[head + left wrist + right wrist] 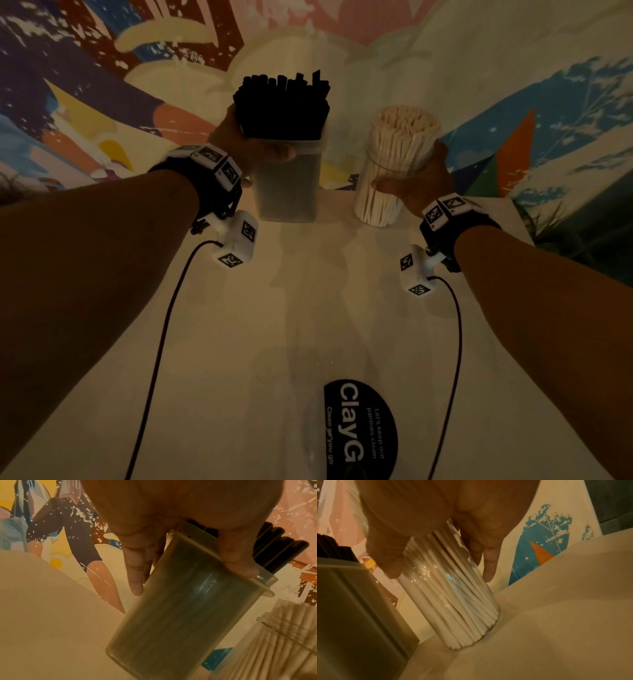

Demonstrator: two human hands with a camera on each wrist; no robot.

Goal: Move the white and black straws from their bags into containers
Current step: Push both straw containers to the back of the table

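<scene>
Seemingly near the finish, the left hand grips a frosted square container packed with black straws, while the right hand clasps a clear jar full of white straws, both upright on the bench; no bags are visible.

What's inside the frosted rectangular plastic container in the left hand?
Black straws, packed upright, tops above the frosted rectangular plastic container. The cloudy walls and left hand hide their lower ends and the container's bottom.
</scene>
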